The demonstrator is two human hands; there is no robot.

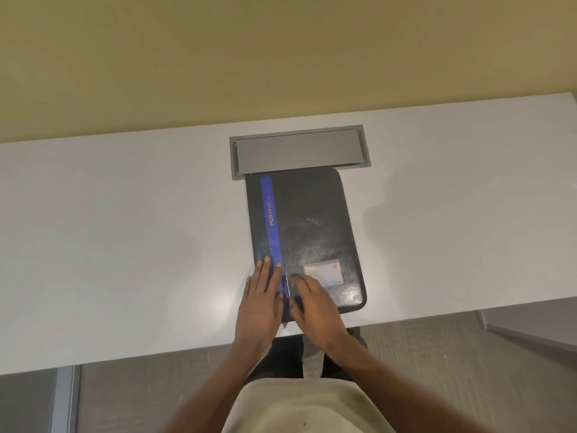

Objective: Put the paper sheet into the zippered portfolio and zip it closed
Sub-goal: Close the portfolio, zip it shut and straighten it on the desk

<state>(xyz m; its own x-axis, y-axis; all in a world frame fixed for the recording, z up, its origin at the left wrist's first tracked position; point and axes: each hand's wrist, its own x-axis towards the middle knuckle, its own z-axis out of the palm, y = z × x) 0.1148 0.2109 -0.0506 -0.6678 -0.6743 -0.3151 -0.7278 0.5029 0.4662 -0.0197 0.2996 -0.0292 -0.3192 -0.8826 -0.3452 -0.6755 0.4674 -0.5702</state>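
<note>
White desk (125,245) against a beige wall, grey cable-tray lid (299,151) set into it at the back, carpet below the near edge.

Head view, the only one: black portfolio (307,232) lies flat and shut in the desk's middle, long side running away from the person, far end touching the grey lid, near end close to the desk edge. Blue strip (271,220) reading PORTFOL… runs down its left part; pale label (323,271) sits near the right near corner. Paper sheet not visible anywhere; may be inside already, cannot tell.

Left hand (260,303) lies flat, fingers spread and straight, palm down on the portfolio's near left corner, over the blue strip's end. Grips nothing, just presses. Right hand (312,303) rests just beside it on the cover, fingers bent loosely, tips on the cover left of the label; whether it pinches a zipper pull is hidden, cannot tell.

Likely step: steadying the case to work the zip at the near edge. To do it well: keep the left palm pinning the corner, run the pull evenly round the corners, keep fabric clear of the teeth.
</note>
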